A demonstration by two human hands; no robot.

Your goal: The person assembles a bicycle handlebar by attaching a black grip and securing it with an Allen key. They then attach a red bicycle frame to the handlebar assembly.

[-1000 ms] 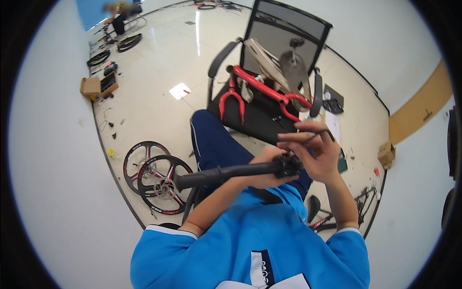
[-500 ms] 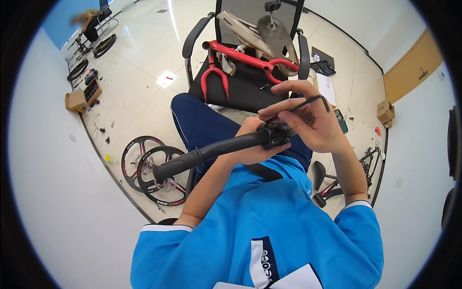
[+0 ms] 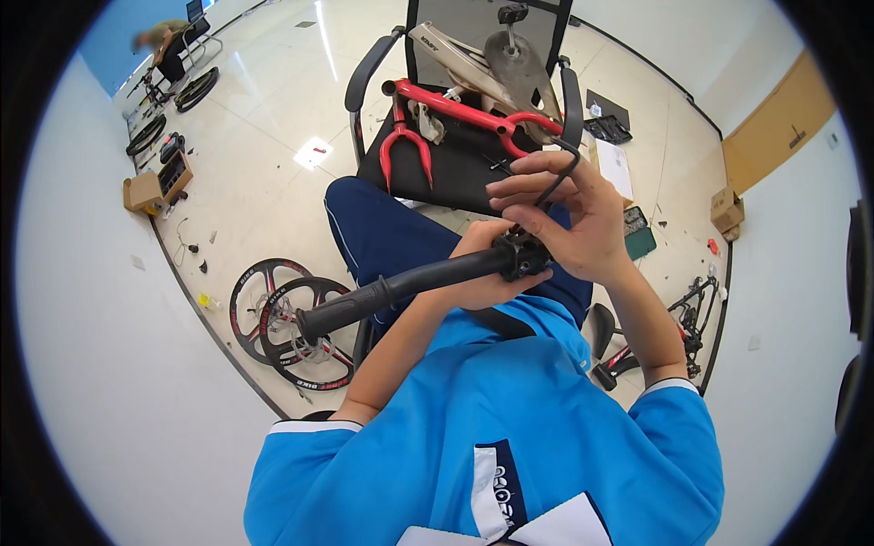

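A black bicycle handlebar (image 3: 446, 276) lies slantwise across my lap, its rubber grip (image 3: 346, 311) toward the lower left. My left hand (image 3: 487, 293) is wrapped around the bar from below, by the black stem clamp (image 3: 522, 256) at its upper right end. Above the clamp, my right hand (image 3: 587, 223) pinches a black L-shaped hex key (image 3: 571, 166) between thumb and fingers. The key's long arm points down at the clamp, and its bent end sticks up past the fingers. Whether the tip sits in a bolt is hidden.
A black office chair (image 3: 373, 68) ahead carries a red bicycle frame part (image 3: 446, 102), a red fork (image 3: 406, 146) and a beige frame (image 3: 464, 59). Two spoked wheels (image 3: 273, 309) lie at left, a black bike frame (image 3: 628, 359) at right. Another person (image 3: 168, 41) is far left.
The hex key has swung from lying nearly sideways to standing steeper, its bent end now further left and higher. My right hand turned with it; the handlebar shifted slightly right.
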